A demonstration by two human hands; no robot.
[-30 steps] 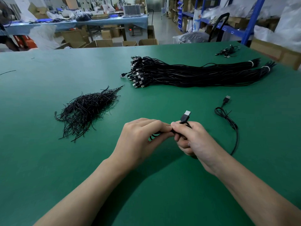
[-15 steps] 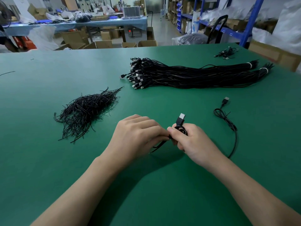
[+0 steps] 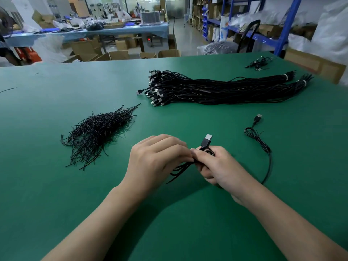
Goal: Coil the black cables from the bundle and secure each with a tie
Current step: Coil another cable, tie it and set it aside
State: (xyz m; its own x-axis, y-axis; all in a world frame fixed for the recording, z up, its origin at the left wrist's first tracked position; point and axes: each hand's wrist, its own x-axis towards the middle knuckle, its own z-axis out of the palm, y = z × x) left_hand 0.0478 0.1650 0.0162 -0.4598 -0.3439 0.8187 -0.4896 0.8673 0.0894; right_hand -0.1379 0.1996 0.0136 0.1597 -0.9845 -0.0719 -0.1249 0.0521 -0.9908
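green table (image 3: 56, 185), cable bundle (image 3: 216, 89), tie pile (image 3: 98, 129)

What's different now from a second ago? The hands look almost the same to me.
Little. The left hand and right hand still pinch the coiled cable. They have shifted slightly toward the person, and more black strands now trail out below the left fingers. The cable bundle, pile of ties and loose cable stayed put.

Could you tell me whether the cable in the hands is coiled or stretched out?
Coiled: the cable sits in loops gripped by the right hand, the left hand pinching it.
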